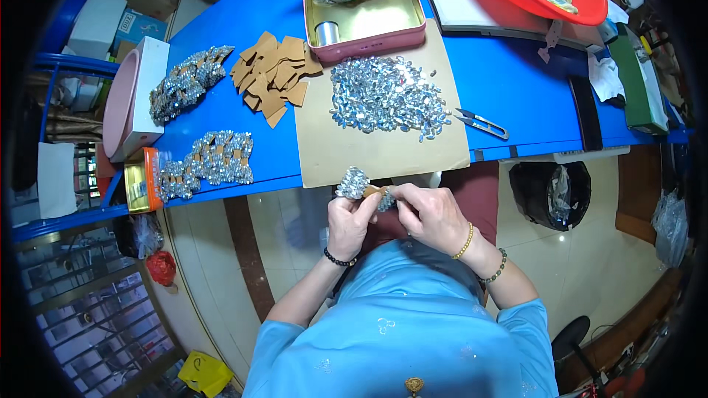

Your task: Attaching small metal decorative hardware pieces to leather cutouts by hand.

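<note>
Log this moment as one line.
left hand: holds bead-covered brown piece | right hand: at its right end | loose silver beads: heaped on brown sheet

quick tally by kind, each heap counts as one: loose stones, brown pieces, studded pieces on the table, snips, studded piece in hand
Loose stone heap: 1
Brown piece heap: 1
Studded piece heaps: 2
Snips: 1
Held studded piece: 1
Total: 6

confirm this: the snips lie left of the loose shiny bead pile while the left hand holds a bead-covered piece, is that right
Not quite: the head view shows the snips to the right of the loose shiny bead pile. The left hand does hold a bead-covered piece.
</note>
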### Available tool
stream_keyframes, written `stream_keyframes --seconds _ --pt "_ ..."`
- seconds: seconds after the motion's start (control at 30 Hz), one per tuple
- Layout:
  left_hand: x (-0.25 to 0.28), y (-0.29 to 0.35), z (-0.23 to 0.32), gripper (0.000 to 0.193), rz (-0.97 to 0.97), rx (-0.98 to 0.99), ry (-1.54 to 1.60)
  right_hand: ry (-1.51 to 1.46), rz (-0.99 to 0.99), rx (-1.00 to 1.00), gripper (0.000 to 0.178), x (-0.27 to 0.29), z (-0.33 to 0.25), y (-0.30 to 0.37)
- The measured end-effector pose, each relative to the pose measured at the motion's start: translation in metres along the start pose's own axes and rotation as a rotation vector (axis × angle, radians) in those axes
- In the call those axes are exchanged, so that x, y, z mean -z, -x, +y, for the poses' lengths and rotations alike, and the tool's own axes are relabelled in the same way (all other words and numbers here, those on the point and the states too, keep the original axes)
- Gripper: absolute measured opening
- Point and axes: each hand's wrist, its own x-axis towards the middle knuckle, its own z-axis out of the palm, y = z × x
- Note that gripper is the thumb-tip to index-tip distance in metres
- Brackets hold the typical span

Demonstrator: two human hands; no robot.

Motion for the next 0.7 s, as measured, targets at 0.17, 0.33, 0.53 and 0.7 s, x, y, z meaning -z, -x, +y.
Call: stream_keyframes --seconds 0.17,0.33,0.53,0.7 --pt "0.0008 -0.0011 -0.0037 0.013 -0.026 0.028 0.137 -0.009 0.023 0.01 0.012 -0.0029 0.001 0.0003" --pt "-0.002 -0.0003 -0.0012 0.013 -0.016 -0.005 0.139 -0.011 0.035 0.006 0.011 -0.0032 0.0023 0.0007" --pt "-0.0012 -0.0011 -0.0039 0.012 -0.025 -0.023 0.096 -0.023 0.029 0.0 0.01 -0.0018 0.0038 0.0012" --pt "-0.0011 -0.0007 -0.0031 0.013 -0.031 -0.028 0.058 0.0 0.016 0.005 0.009 -0.0013 0.0048 0.002"
